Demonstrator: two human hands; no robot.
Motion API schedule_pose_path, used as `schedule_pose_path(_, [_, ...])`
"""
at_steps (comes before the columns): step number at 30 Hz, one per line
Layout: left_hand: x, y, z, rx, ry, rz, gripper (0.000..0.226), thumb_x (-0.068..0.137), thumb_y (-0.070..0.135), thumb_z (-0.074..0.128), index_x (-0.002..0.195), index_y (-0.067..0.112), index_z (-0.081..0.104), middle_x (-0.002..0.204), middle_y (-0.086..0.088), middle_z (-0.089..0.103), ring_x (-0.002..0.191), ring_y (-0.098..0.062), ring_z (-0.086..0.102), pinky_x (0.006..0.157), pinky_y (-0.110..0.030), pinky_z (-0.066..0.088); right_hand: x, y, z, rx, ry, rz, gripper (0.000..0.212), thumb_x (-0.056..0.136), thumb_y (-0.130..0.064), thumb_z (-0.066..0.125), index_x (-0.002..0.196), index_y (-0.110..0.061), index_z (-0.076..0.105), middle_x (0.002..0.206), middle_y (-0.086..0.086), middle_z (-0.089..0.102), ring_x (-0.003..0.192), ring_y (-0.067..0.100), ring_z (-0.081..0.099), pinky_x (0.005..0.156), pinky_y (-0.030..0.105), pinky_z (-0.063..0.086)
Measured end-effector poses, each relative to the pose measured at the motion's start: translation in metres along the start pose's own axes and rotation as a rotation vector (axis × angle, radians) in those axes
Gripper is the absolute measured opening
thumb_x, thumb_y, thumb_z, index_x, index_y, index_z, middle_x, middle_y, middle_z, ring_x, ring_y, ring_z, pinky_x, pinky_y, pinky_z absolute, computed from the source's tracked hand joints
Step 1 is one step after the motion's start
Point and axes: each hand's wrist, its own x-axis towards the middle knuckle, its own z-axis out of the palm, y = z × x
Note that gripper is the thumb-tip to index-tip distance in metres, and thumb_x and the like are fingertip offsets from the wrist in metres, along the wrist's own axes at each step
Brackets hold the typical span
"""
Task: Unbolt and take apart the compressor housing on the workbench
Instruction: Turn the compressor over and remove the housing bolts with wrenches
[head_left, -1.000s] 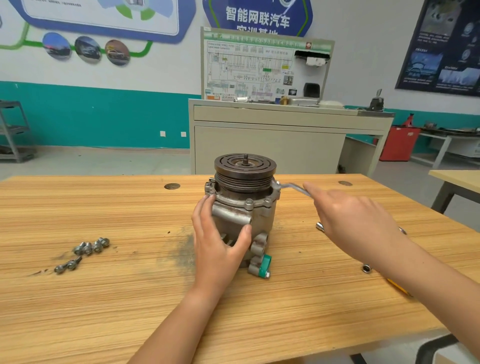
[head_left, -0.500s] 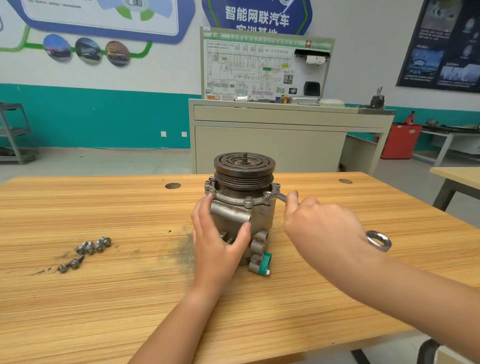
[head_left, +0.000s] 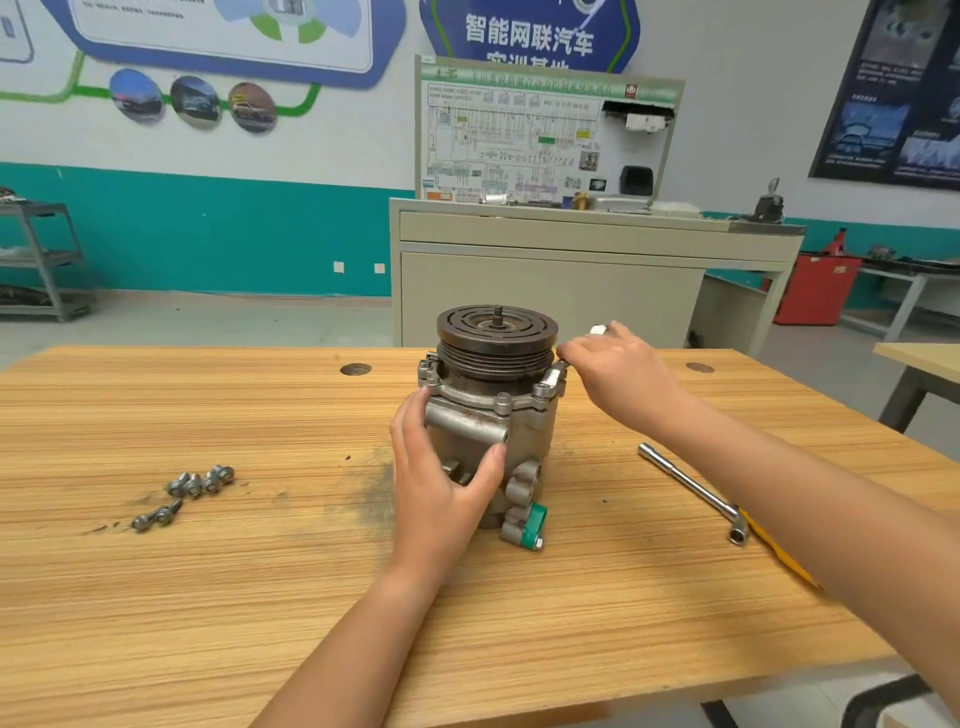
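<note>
**Where have you got it?**

It stands on end in the middle of the pale, wood-grain surface (head_left: 208, 597). It's the grey cast-metal compressor (head_left: 530, 431), with its dark grooved pulley (head_left: 496, 338) on top so the flange bolts round the rim are easy to reach.

**And your hands?**

My left hand (head_left: 441, 483) is wrapped round the body, thumb one side and fingers the other. I'd say that's to stop it twisting. My right hand (head_left: 618, 374) is clenched on a slim silver spanner (head_left: 597, 329), whose head sits at a bolt on the flange's right side, just under the pulley.

**Anything else out?**

A long chrome L-shaped socket wrench (head_left: 691, 486) lies to my right, near the compressor but not touching it. Well away on the left is a small cluster of loose grey flanged bolts (head_left: 200, 483), out of the way of the work.
</note>
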Motion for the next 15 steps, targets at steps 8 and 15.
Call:
schedule_pose_path(8, [0.002,-0.003,-0.003,-0.05,0.026,-0.005,0.08,0.072,0.036,0.076,0.126,0.053,0.02,0.13,0.037,0.025,0.123,0.025,0.021,0.098,0.003,0.018,-0.071,-0.01,-0.045,0.184,0.129,0.254,0.036,0.093,-0.01,0.044,0.129,-0.007,0.045,0.065,0.009,0.056,0.048,0.031,0.049,0.044,0.029,0.033])
schedule_pose_path(15, [0.003,-0.003,-0.004,-0.039,0.033,-0.002,0.083,0.07,0.033,0.079,0.124,0.055,0.02,0.129,0.037,0.027,0.123,0.023,0.023,0.1,0.0,0.02,-0.079,-0.019,-0.058,0.013,-0.223,0.197,0.046,0.096,-0.019,0.031,0.14,-0.028,0.02,0.068,-0.006,0.046,0.061,0.02,0.045,0.047,0.029,0.028])
